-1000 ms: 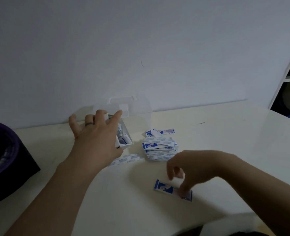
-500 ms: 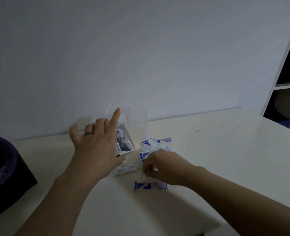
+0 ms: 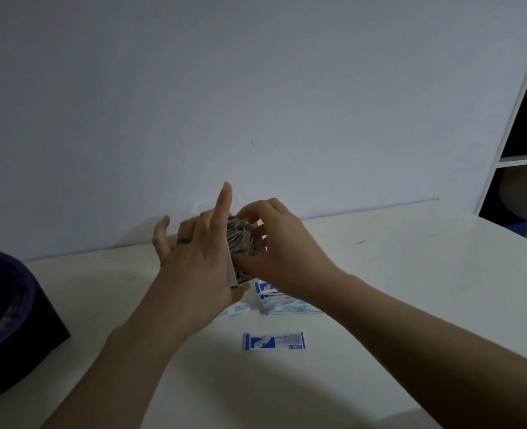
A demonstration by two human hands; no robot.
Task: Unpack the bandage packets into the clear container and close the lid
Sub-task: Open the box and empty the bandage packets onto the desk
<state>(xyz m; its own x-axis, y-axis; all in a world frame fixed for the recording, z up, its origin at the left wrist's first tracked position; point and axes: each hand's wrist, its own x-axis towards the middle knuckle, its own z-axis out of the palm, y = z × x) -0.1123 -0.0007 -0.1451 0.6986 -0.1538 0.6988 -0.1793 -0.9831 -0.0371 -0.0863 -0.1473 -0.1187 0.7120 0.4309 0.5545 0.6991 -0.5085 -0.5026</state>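
Note:
The clear container [image 3: 233,275] stands near the wall, mostly hidden between my hands, with several bandage packets [image 3: 240,238] standing upright in it. My left hand [image 3: 198,258] rests against its left side, index finger straight up and thumb at the front corner. From the right, my right hand [image 3: 282,253] reaches over the opening, its fingers and thumb curled round packets there. A pile of blue-and-white packets [image 3: 287,305] lies just in front, partly under my right wrist. One single packet [image 3: 274,341] lies nearer to me and another [image 3: 236,311] under my left hand.
A dark black-and-purple round object [image 3: 5,320] sits at the table's left edge. A white shelf unit [image 3: 522,144] stands at the far right. The white table [image 3: 411,289] meets the wall right behind the container.
My right hand left the pile and moved up to the container opening with packets. The left hand stayed at the container, its index finger now raised. The single packet stays on the table.

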